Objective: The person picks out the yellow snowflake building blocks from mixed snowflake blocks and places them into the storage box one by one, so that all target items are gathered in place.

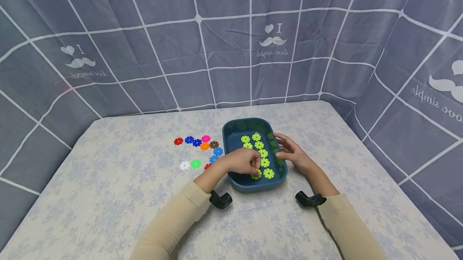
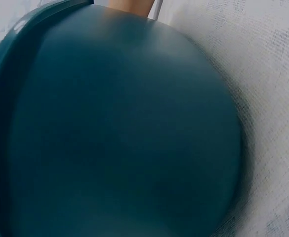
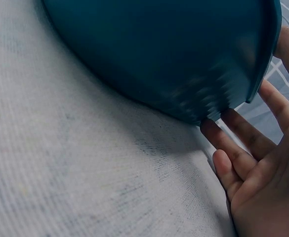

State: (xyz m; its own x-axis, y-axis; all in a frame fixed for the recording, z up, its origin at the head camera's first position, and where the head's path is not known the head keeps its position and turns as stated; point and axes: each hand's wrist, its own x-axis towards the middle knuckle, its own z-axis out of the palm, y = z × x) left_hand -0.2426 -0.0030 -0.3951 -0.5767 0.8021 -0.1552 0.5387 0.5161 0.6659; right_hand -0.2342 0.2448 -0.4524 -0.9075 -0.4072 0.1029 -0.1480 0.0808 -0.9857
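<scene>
A dark teal plastic tub holds several yellow-green notched discs, the flat snowflake-type building pieces. Reaching inside it, my left hand pinches one yellow-green disc near the front of the tub floor, and the fingertips partly cover it. Along the tub's right side, my right hand touches the wall and rim with fairly straight fingers. The right wrist view shows those fingers against the outer wall. Mostly the tub's outer wall fills the left wrist view; the left fingers are hidden there.
Left of the tub, loose discs lie on the patterned tablecloth: red, blue, pink, orange, brown, white and green. A grey checked curtain hangs behind the table.
</scene>
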